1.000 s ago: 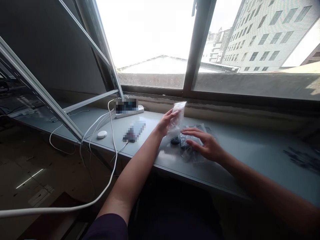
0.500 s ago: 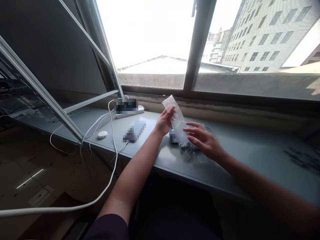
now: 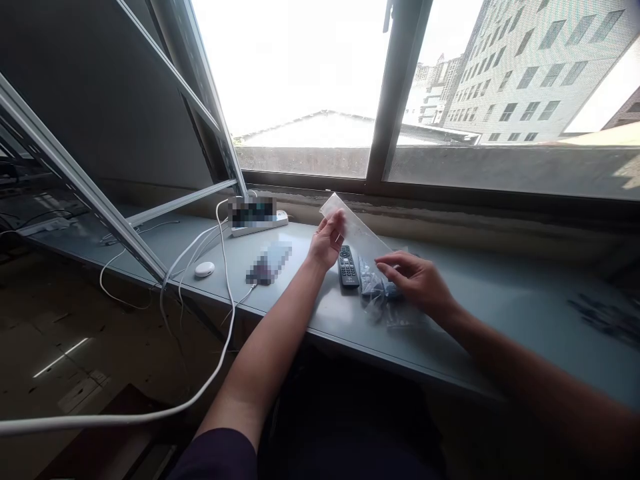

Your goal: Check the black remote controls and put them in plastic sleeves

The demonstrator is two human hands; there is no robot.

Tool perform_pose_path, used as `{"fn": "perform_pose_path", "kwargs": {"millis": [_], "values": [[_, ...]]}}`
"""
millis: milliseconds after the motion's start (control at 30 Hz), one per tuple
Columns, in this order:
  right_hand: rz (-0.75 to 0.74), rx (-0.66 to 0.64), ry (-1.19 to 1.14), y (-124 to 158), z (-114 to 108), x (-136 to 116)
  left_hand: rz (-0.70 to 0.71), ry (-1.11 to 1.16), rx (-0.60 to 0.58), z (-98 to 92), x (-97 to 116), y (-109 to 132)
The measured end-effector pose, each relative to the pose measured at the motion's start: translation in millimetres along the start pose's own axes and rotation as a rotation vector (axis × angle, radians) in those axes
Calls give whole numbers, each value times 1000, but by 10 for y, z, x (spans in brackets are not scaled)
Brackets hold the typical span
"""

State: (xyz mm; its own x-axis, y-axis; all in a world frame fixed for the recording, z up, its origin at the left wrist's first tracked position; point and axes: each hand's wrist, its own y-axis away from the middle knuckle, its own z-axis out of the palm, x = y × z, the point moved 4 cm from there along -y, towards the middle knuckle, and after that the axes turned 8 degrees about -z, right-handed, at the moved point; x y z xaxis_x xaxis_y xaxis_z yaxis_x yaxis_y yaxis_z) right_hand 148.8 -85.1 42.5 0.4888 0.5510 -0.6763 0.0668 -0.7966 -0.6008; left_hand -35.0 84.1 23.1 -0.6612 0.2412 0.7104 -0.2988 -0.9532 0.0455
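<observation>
One clear bag (image 3: 361, 235), pinched by left hand (image 3: 327, 241) and right hand (image 3: 419, 285) fingers, above the window counter (image 3: 500, 303).

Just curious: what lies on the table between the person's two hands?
In the head view, a black remote control lies on the table between the left hand, which holds a clear bag, and the right hand.

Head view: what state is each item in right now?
clear bag, empty, raised, pinched at its top by left hand, lower end at right hand
remote, bare, face up, flat on desk
bagged items, flat on desk, beneath right hand
phone, lying flat, white cable attached
</observation>
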Motion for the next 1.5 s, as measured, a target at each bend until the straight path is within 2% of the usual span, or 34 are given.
{"fn": "perform_pose_path", "kwargs": {"millis": [233, 400, 467, 567, 767, 833, 933, 1200, 1267, 1367, 1500], "values": [[45, 94, -10, 2, -55, 91, 41, 178, 107, -87, 108, -54], [-4, 192, -39, -4, -117, 37, 13, 209, 140, -117, 110, -48], [-30, 228, -15, -10, -153, 8, -36, 160, 87, -92, 88, -19], [-103, 244, 86, -21, -193, -49, -171, 31, -71, -1, 28, 53], [-305, 177, 236, -22, -160, -145, -416, -227, -364, 184, -87, 224], [-356, 160, 246, -17, -137, -144, -449, -310, -434, 206, -114, 258], [-418, 131, 253, -16, -110, -123, -426, -420, -478, 191, -143, 261], [-432, 106, 288, -16, -107, -74, -442, -515, -459, 109, -216, 230], [-417, 123, 299, -16, -109, -81, -413, -495, -398, 98, -196, 210], [-387, 158, 326, -16, -114, -94, -348, -406, -243, 65, -149, 146], [-391, 134, 363, -16, -93, -101, -275, -310, -93, 15, -115, 59]]}}
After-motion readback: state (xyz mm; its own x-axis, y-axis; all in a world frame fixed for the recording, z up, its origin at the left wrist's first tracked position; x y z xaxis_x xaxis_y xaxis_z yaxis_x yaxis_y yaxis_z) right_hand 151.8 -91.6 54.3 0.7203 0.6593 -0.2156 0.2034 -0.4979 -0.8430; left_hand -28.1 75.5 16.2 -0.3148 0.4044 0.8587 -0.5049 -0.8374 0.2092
